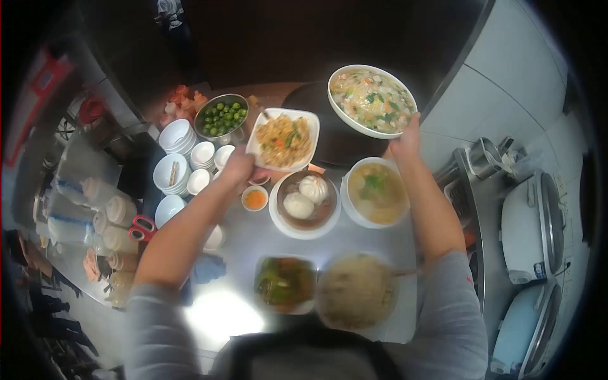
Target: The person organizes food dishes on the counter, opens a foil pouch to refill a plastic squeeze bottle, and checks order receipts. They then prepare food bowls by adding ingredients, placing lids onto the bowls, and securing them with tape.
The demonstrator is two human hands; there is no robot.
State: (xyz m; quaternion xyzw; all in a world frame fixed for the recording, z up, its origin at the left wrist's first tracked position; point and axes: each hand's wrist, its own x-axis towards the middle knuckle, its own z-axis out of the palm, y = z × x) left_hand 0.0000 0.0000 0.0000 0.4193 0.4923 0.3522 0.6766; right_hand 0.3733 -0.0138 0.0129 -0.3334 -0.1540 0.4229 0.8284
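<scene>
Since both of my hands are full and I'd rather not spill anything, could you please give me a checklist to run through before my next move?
1. Left hand on the square dish: ok, gripping its near left side.
2. Right hand on the raised bowl: ok, at its near right edge.
3. Gap between these two: ok, visibly apart.
4. Food within both rims: ok, no spill visible.
5. A free hand: not ok, both are holding.
6. Height above the buns: cannot tell.

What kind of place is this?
Probably a restaurant kitchen: stacked bowls, squeeze bottles and several finished-looking dishes crowd the metal counter, with two large cookers alongside.
</scene>
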